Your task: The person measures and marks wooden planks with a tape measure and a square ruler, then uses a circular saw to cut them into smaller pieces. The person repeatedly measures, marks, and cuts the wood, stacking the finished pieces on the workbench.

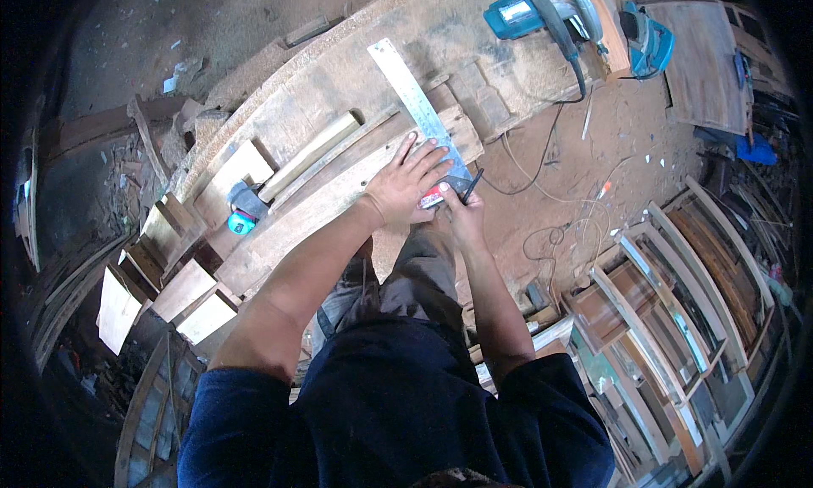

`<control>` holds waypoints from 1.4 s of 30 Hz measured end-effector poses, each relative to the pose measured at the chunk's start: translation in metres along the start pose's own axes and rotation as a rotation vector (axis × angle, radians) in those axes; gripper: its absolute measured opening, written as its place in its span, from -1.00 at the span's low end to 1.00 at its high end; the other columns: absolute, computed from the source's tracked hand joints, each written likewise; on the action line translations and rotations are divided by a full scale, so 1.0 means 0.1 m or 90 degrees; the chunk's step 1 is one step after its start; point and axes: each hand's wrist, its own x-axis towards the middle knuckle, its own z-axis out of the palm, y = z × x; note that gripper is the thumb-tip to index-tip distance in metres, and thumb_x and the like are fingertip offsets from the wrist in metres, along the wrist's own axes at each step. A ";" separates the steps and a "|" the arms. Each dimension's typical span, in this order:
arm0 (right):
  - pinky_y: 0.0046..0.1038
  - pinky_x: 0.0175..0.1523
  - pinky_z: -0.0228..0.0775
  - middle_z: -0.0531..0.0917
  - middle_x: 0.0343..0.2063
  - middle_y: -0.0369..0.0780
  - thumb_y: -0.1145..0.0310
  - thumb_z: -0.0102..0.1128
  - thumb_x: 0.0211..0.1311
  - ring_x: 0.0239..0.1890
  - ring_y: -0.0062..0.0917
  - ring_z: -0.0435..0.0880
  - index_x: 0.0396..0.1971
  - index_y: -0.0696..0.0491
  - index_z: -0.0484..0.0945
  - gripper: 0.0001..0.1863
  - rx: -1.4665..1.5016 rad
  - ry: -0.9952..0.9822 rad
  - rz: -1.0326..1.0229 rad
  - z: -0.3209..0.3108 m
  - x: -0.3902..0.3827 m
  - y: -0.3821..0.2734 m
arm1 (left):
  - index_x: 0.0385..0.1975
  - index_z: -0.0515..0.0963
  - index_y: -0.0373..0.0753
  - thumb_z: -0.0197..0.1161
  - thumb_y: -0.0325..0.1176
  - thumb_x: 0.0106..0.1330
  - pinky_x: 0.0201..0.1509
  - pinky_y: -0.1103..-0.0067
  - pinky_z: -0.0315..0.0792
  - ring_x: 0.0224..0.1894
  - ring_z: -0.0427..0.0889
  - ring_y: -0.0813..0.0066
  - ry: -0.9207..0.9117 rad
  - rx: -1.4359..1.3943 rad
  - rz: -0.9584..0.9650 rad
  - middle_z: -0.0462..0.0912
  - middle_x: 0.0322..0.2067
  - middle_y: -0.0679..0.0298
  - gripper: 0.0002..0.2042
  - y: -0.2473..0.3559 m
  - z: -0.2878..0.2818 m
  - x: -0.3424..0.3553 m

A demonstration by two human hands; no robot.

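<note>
My left hand (406, 180) lies with its fingers stretched and spread over a long wooden board (343, 190), its fingertips on the near part of a metal square (412, 98). The silver blade of this square runs across the board toward the far edge of the bench. At the board's near edge my right hand (465, 214) is closed on a thin dark marking stick (474, 183), perhaps a pencil. A small red-and-black object (432, 197) shows between my two hands; its kind is unclear.
A teal circular saw (518, 15) and another teal power tool (650, 43) sit at the bench's far right. A teal-and-grey tool (243, 207) rests near cut wood blocks at left. Cables (542, 170) cross the floor. Wooden frames (677, 276) are stacked at right.
</note>
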 end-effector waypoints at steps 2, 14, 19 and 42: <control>-0.69 -0.51 0.11 0.65 -0.44 -0.43 0.36 0.40 0.36 -0.57 -0.86 0.39 -0.16 0.04 0.67 -0.86 0.002 -0.004 0.004 -0.03 -0.01 0.01 | 0.38 0.35 -0.18 0.45 0.05 -0.04 0.67 0.05 -0.22 0.58 0.03 0.15 -0.001 -0.011 0.005 0.25 0.44 0.14 -0.10 0.00 -0.03 0.01; -0.67 -0.53 0.09 0.57 -0.54 -0.48 0.36 0.40 0.35 -0.61 -0.85 0.34 -0.26 0.01 0.66 -0.91 -0.008 -0.009 0.027 0.08 -0.10 -0.15 | 0.30 0.42 -0.25 0.45 0.05 -0.07 0.69 0.11 -0.22 0.57 0.07 0.11 0.019 -0.027 0.013 0.29 0.43 0.11 -0.13 -0.01 0.00 -0.03; -0.66 -0.45 0.21 0.57 -0.50 -0.46 0.43 0.38 0.36 -0.54 -0.82 0.42 -0.26 0.03 0.64 -0.92 0.011 -0.019 0.061 0.05 -0.08 -0.15 | 0.44 0.28 -0.18 0.40 0.17 0.04 0.71 0.15 -0.33 0.60 -0.03 0.21 -0.043 0.010 0.004 0.19 0.50 0.20 -0.05 0.00 -0.07 -0.01; -0.59 -0.38 0.23 0.54 -0.54 -0.39 0.07 0.10 0.56 -0.50 -0.68 0.46 -0.33 0.07 0.61 -0.63 -0.008 0.263 -0.251 -0.12 0.29 -0.84 | 0.44 0.34 -0.10 0.44 0.15 -0.03 0.69 0.10 -0.22 0.56 0.10 0.16 0.028 -0.014 0.006 0.27 0.46 0.17 -0.04 -0.01 -0.03 -0.07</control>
